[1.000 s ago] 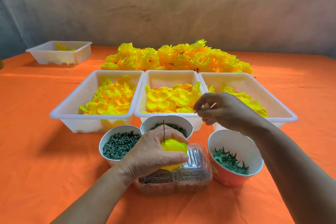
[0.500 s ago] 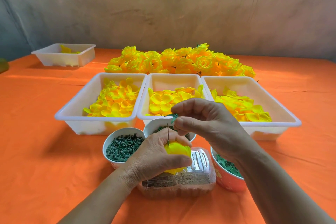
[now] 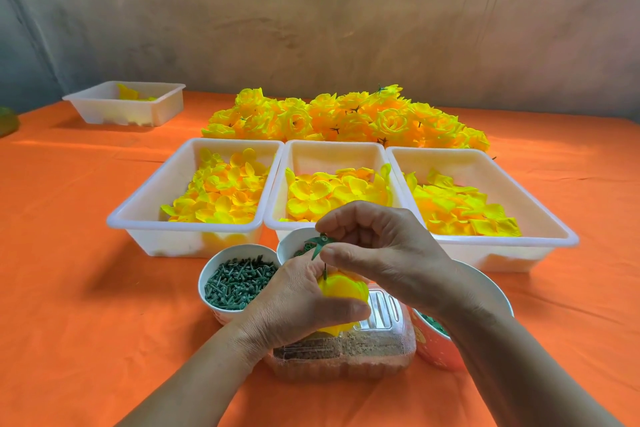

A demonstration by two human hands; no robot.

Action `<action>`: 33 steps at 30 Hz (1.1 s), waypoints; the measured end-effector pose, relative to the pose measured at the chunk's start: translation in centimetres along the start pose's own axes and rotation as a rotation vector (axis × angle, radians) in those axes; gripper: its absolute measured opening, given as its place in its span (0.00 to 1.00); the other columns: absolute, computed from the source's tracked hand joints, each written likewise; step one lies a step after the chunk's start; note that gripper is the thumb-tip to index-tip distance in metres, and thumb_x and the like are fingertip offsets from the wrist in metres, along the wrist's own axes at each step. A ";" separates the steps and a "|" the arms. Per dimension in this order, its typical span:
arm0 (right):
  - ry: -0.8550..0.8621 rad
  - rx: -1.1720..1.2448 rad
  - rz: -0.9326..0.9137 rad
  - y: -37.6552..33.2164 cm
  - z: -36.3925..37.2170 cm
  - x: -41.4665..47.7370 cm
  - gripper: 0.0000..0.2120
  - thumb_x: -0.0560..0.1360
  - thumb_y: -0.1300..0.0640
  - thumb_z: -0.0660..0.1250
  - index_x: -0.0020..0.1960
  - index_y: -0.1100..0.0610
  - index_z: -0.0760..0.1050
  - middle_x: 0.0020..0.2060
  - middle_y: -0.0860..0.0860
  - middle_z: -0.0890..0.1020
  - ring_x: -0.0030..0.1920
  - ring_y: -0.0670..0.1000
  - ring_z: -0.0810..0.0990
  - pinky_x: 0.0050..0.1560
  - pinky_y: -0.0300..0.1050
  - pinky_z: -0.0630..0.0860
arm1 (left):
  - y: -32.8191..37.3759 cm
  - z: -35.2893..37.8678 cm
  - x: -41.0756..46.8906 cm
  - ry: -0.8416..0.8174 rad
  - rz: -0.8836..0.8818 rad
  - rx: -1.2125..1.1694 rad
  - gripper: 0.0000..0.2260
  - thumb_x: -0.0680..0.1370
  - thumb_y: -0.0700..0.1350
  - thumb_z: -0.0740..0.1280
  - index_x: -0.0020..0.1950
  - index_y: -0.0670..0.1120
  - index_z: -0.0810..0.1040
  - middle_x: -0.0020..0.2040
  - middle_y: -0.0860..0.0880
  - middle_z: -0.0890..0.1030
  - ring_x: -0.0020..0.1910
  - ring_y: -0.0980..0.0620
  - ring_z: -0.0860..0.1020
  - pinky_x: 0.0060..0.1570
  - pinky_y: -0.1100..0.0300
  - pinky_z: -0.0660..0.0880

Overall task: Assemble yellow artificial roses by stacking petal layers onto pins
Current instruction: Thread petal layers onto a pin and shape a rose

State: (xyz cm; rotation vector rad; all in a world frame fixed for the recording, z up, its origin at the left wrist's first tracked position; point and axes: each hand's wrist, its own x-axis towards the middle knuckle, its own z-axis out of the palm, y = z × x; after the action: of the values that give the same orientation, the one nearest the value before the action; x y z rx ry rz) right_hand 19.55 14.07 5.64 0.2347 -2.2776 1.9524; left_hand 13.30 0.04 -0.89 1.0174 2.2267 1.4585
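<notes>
My left hand (image 3: pixel 298 302) is closed around a partly built yellow rose (image 3: pixel 343 289), its thin pin (image 3: pixel 325 269) sticking up out of the petals. Just above it, my right hand (image 3: pixel 384 250) pinches a small green star-shaped calyx (image 3: pixel 320 243) at the top of the pin. Three white trays hold loose yellow petals: the left tray (image 3: pixel 138 218), the middle tray (image 3: pixel 332 149) and the right tray (image 3: pixel 554 229). A heap of finished yellow roses (image 3: pixel 346 118) lies behind them.
A cup of green pegs (image 3: pixel 235 279) stands left of my hands. A second cup (image 3: pixel 291 243) sits behind them, and an orange-sided bowl (image 3: pixel 440 350) of green calyxes is under my right wrist. A clear plastic box (image 3: pixel 346 354) is below the rose. Another white tray (image 3: pixel 124 102) stands far left.
My right hand came from over the right-hand trays to above my left hand, bringing a green calyx onto the pin's tip. The left hand kept holding the rose.
</notes>
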 end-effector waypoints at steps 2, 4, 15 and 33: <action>-0.006 -0.013 0.006 0.1 0.0 0.0 0.12 0.72 0.71 0.71 0.47 0.54 0.81 0.39 0.50 0.84 0.42 0.48 0.83 0.44 0.38 0.79 | -0.1 0.0 0.1 0.009 0.015 -0.001 0.20 0.63 0.56 0.76 0.52 0.66 0.78 0.50 0.65 0.81 0.49 0.67 0.78 0.43 0.76 0.71; -0.016 -0.012 0.016 0.2 0.0 0.0 0.13 0.71 0.71 0.71 0.46 0.54 0.81 0.39 0.51 0.84 0.41 0.48 0.83 0.43 0.36 0.78 | -0.3 0.1 0.1 0.015 0.018 0.007 0.20 0.62 0.56 0.76 0.53 0.64 0.78 0.50 0.63 0.82 0.49 0.65 0.79 0.44 0.72 0.74; 0.018 -0.376 0.018 1.6 0.0 -0.4 0.07 0.63 0.50 0.73 0.41 0.43 0.82 0.40 0.43 0.82 0.40 0.45 0.80 0.48 0.48 0.78 | -0.5 0.3 0.3 0.001 0.083 0.040 0.16 0.67 0.49 0.76 0.51 0.64 0.79 0.43 0.62 0.82 0.42 0.67 0.79 0.40 0.74 0.72; -0.002 -0.605 -0.144 2.2 0.3 -0.7 0.03 0.70 0.51 0.66 0.37 0.45 0.74 0.36 0.40 0.78 0.35 0.41 0.74 0.36 0.33 0.67 | 0.2 -3.9 -0.1 -0.215 -0.019 0.026 0.39 0.57 0.62 0.78 0.65 0.72 0.67 0.66 0.66 0.71 0.65 0.68 0.70 0.60 0.67 0.71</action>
State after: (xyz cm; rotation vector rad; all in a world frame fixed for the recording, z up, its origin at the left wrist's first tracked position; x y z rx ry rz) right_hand 19.83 14.11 3.36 0.3151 -2.6309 1.1229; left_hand 11.15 -2.63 1.03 1.1022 2.1013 1.2505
